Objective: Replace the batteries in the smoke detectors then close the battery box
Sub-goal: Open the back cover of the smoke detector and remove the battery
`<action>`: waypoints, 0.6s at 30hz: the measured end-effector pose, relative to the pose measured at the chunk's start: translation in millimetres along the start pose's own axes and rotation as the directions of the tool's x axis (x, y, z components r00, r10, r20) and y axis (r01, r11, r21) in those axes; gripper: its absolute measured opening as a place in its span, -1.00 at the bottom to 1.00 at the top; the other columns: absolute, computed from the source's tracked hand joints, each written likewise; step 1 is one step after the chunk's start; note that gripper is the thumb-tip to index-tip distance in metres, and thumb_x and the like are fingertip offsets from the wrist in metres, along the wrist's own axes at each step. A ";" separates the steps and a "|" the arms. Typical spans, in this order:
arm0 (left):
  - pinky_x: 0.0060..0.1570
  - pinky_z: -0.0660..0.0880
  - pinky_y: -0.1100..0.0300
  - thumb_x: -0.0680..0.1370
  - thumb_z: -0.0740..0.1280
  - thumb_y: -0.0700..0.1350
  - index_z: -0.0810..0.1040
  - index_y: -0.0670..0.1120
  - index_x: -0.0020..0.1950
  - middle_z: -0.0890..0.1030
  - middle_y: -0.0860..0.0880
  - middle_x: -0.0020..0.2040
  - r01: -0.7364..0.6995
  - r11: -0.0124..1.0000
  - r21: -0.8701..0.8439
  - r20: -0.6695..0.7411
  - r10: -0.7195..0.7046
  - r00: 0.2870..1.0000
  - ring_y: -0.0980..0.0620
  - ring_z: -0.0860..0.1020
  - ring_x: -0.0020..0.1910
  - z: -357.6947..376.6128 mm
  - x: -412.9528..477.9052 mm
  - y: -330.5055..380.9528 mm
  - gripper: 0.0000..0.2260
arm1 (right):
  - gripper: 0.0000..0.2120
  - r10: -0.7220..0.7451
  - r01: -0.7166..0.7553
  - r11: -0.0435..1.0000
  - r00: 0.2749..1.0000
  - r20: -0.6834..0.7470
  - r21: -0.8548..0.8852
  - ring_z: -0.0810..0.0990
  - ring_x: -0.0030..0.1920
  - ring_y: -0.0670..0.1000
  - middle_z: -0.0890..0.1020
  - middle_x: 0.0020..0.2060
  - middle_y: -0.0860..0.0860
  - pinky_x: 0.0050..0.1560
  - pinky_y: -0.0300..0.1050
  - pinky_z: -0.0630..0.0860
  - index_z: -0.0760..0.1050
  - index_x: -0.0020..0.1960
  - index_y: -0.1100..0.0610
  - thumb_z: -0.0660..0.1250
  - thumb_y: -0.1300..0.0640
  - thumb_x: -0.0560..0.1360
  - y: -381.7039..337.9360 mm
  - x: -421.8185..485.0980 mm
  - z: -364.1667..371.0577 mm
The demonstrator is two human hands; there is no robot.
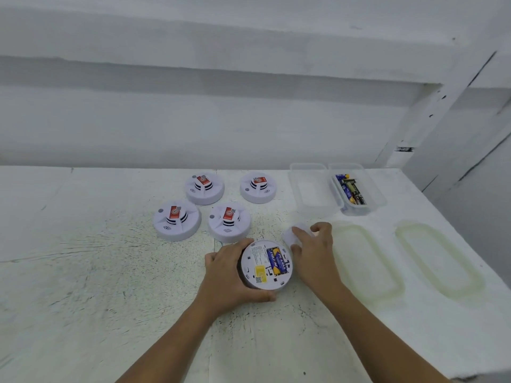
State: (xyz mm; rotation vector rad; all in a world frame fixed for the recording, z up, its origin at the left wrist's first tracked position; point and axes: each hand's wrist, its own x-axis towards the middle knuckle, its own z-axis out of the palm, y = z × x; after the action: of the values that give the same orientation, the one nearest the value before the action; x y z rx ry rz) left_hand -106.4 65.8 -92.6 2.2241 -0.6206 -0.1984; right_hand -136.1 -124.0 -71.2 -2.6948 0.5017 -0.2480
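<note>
White detector [261,268] L hand [226,272], cover [290,235] R hand [316,251]

1 head view looks forward and down, near the table [83,272].

White table [83,272] (paint cracked) before a white wall [193,120].

White scuffed tabletop [83,272]; pale wall [193,120] behind; white shelf post [431,117] at right.
</note>
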 end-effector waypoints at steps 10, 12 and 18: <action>0.14 -0.01 0.41 0.09 0.38 0.51 0.17 0.28 0.43 0.34 0.31 0.31 -0.032 0.996 0.086 0.038 0.029 0.999 0.28 0.26 0.27 1.9 0.4 -3.7 -0.04 | -0.64 -0.100 0.133 0.934 0.988 0.114 -0.332 0.38 0.12 0.09 0.42 0.13 0.11 0.05 -0.08 0.29 0.34 0.38 0.08 0.05 0.01 0.63 4.1 5.1 3.9; 0.15 0.03 0.32 0.10 0.38 0.51 0.13 0.30 0.42 0.30 0.33 0.32 -0.040 0.995 0.088 0.042 0.036 0.998 0.28 0.24 0.28 2.1 0.0 -3.1 -0.05 | -0.67 -0.094 0.113 0.963 0.992 0.087 -0.243 0.41 0.09 0.09 0.45 0.10 0.11 0.04 -0.09 0.31 0.42 0.33 0.08 0.13 0.05 0.61 5.9 8.9 1.6; 0.15 0.03 0.34 0.10 0.36 0.52 0.13 0.29 0.45 0.30 0.36 0.27 -0.046 0.991 0.129 0.041 0.041 0.998 0.30 0.22 0.24 2.2 0.6 -2.4 -0.03 | -0.81 -0.212 0.192 0.934 0.977 0.035 0.300 0.46 -0.21 -0.19 0.54 -0.18 -0.02 -0.20 -0.46 0.32 0.60 -0.05 0.12 0.24 0.30 0.53 -6.7 2.9 -17.1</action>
State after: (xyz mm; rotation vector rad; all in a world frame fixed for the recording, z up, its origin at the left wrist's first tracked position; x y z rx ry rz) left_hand -105.8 65.3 -95.8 2.3335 -0.7207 -0.1832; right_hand -135.4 -125.2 -52.7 -2.4495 0.1499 -0.2647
